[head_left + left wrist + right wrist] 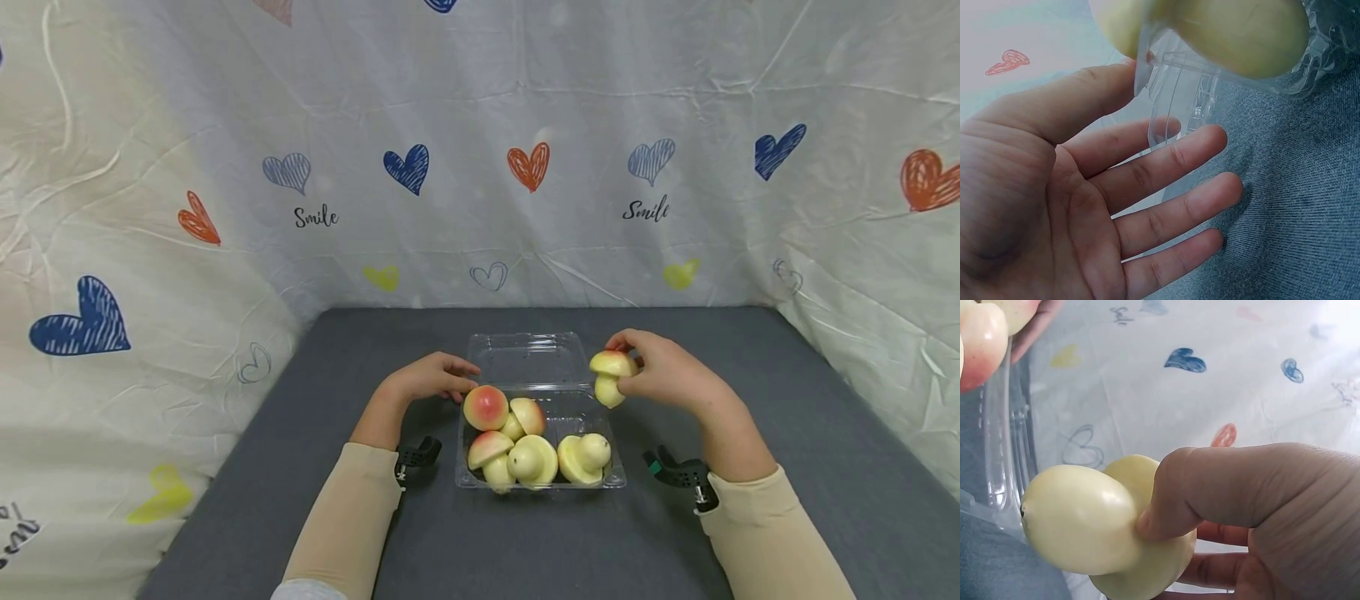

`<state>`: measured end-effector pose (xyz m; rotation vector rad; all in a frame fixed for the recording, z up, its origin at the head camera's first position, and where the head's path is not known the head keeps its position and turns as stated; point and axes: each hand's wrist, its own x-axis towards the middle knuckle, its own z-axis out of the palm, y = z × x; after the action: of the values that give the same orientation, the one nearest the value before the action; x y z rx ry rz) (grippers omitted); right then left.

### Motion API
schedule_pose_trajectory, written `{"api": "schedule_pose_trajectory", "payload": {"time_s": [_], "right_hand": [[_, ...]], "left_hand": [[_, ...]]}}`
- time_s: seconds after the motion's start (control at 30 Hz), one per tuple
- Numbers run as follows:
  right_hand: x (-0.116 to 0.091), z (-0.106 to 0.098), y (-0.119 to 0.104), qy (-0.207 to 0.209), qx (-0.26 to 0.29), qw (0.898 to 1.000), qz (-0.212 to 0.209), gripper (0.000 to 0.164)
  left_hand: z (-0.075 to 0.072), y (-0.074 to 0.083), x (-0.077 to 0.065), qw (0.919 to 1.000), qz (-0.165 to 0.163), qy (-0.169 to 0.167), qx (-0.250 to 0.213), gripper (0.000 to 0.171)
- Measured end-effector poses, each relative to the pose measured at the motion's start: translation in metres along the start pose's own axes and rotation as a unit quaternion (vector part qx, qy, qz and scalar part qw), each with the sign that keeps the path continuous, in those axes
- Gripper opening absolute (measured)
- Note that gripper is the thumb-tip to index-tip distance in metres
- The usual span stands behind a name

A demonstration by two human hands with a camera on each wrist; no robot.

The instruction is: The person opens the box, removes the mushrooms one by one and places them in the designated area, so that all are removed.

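In the head view my right hand (667, 371) grips a toy mushroom (610, 392) with a yellow-red cap and pale stem, held above the right side of a clear plastic box (542, 486). The right wrist view shows my thumb pressing this mushroom (1079, 519), with the other fingers behind it. My left hand (429, 379) is at the box's left back corner. Seen from the left wrist, its thumb touches the clear rim and its fingers are spread, nearly straight. Inside the box lie several similar mushrooms (486, 407), mostly on the left, with one mushroom (585, 458) at front right.
The box's hinged clear lid (528, 360) lies open toward the back. Dark grey cloth covers the table (525, 550). A pale curtain (480, 108) printed with hearts stands behind and at the sides. Each wrist wears a black strap (678, 473).
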<state>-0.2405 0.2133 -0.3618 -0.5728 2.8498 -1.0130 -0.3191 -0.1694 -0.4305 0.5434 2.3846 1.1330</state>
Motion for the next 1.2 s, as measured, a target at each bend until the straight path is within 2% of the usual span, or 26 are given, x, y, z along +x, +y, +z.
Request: {"api": "schedule_pose_trajectory", "payload": {"time_s": [0.67, 1.2], "right_hand": [[0.009, 0.002, 0.022, 0.013, -0.040, 0.999, 0.000, 0.051], [0.022, 0.019, 0.038, -0.020, -0.081, 0.996, 0.017, 0.050]], "left_hand": [[0.000, 0.000, -0.001, 1.0000, -0.002, 0.000, -0.003, 0.052], [0.000, 0.001, -0.001, 1.0000, -0.001, -0.003, -0.003, 0.052]]}}
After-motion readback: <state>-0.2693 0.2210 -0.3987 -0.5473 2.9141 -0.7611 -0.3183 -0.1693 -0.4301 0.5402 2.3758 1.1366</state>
